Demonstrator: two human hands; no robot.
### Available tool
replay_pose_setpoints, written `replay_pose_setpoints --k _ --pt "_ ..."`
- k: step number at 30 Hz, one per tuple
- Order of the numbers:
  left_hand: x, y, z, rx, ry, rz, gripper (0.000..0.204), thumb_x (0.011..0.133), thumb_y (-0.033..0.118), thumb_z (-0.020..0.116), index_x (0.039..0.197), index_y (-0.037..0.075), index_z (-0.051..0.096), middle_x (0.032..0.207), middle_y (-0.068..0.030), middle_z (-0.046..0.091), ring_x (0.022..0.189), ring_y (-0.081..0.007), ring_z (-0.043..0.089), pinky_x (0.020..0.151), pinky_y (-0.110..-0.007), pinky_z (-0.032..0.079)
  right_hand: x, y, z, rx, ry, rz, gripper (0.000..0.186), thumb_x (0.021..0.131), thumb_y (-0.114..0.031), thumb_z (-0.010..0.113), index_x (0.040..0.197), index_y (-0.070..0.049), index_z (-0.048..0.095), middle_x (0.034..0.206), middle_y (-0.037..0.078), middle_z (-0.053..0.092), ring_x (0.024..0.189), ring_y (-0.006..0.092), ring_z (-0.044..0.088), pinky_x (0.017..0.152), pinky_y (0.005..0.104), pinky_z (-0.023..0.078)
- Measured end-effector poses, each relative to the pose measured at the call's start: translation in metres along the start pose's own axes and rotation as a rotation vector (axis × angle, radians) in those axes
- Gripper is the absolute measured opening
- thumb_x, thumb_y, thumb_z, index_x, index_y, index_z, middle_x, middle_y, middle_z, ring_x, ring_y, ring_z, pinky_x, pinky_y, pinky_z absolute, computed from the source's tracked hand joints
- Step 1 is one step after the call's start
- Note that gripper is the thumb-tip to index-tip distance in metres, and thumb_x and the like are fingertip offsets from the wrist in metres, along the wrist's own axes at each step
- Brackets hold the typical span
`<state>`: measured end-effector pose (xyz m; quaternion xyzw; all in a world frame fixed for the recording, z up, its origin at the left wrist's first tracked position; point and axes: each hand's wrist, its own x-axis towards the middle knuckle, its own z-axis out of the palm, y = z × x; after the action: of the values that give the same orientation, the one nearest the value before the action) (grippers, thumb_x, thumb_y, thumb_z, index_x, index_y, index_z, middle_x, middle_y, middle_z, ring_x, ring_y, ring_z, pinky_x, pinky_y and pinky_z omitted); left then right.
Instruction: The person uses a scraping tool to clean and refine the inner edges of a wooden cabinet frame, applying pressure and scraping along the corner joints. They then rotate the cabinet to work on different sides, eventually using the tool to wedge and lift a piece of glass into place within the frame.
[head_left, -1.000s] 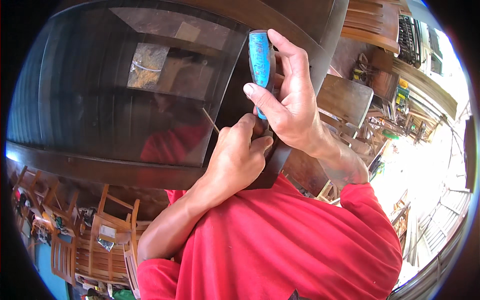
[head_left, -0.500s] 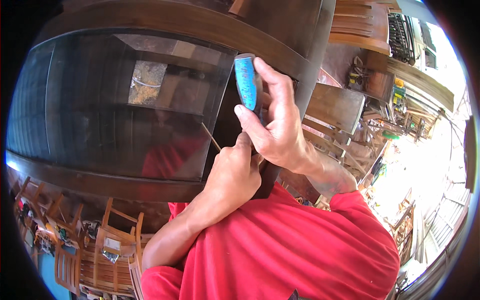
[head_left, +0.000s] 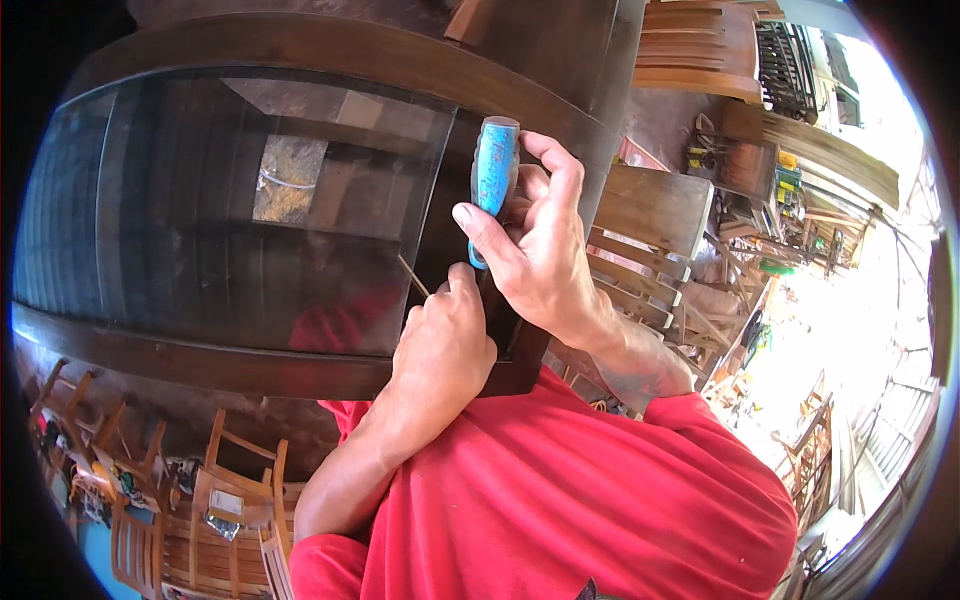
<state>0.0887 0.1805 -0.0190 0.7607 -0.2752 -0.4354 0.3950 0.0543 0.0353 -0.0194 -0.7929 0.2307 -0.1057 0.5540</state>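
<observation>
My right hand (head_left: pixel 545 250) is closed round the blue, paint-worn handle of a screwdriver (head_left: pixel 494 165), thumb along one side and fingers curled on the other. The handle stands nearly upright; its shaft and tip are hidden. Just below it, my left hand (head_left: pixel 443 340) is closed, its thumb side close to the handle's lower end. A thin light-brown stick (head_left: pixel 412 273) pokes out of the left fist toward the glass. Both hands are over the dark wooden frame (head_left: pixel 250 375) of a panel with a dark, reflecting glass pane (head_left: pixel 200 230).
A dark wooden surface (head_left: pixel 560 50) adjoins the frame at the far side. Wooden chairs (head_left: pixel 240 490) stand on the floor at lower left. More wooden furniture (head_left: pixel 655 205) and stacked planks (head_left: pixel 835 155) lie to the right, near a bright opening.
Both hands have shifted slightly left relative to the view. The screwdriver handle stands more upright, and its lower end now shows. My right fingers have changed their hold on it.
</observation>
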Motion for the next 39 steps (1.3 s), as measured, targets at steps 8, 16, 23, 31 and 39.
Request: replay_pose_setpoints --k 8,16,23,31,39 --pt "0.002 -0.007 0.001 -0.006 -0.004 -0.034 0.015 0.089 -0.002 0.056 0.100 -0.009 0.049 0.077 -0.0372 0.064 0.081 -0.0562 0.064 0.075 -0.064 0.049 0.006 0.007 0.004 -0.141 -0.059 -0.132 0.067 0.091 -0.006 0.075 0.141 0.004 0.030 0.091 0.020 0.063 0.077 0.0279 0.065 0.071 0.0395 0.053" --pt "0.005 -0.003 0.003 0.054 -0.033 -0.046 0.016 0.089 0.000 0.055 0.100 -0.012 0.052 0.076 -0.0379 0.064 0.077 -0.0557 0.066 0.073 -0.063 0.053 0.011 -0.005 0.004 -0.203 -0.050 0.081 0.064 0.090 -0.004 0.072 0.137 0.002 0.029 0.085 0.023 0.062 0.070 0.0356 0.066 0.064 0.0438 0.051" --pt "0.005 -0.010 0.008 0.022 -0.007 -0.006 0.017 0.091 0.001 0.055 0.102 -0.011 0.049 0.071 -0.0358 0.063 0.072 -0.0550 0.065 0.070 -0.064 0.052 0.008 -0.001 0.005 -0.238 -0.064 0.142 0.062 0.093 -0.006 0.071 0.137 0.002 0.029 0.080 0.019 0.061 0.064 0.0325 0.065 0.061 0.0426 0.050" --pt "-0.009 0.011 -0.008 -0.068 0.108 0.092 0.018 0.098 0.005 0.057 0.110 -0.006 0.050 0.087 -0.0328 0.066 0.081 -0.0536 0.065 0.068 -0.058 0.050 -0.010 -0.028 -0.002 0.211 0.140 0.028 0.065 0.096 -0.001 0.069 0.145 0.000 0.026 0.105 0.010 0.059 0.083 0.0090 0.060 0.069 0.0244 0.053" --pt "-0.040 0.053 -0.023 -0.573 -0.283 -0.115 0.023 0.101 0.012 0.063 0.112 -0.007 0.059 0.089 -0.0177 0.073 0.079 -0.0218 0.073 0.071 -0.035 0.055 -0.005 -0.063 -0.033 0.026 -0.120 0.389 0.064 0.101 -0.025 0.068 0.147 0.005 0.037 0.094 0.010 0.067 0.064 0.0100 0.062 0.056 0.0274 0.051"
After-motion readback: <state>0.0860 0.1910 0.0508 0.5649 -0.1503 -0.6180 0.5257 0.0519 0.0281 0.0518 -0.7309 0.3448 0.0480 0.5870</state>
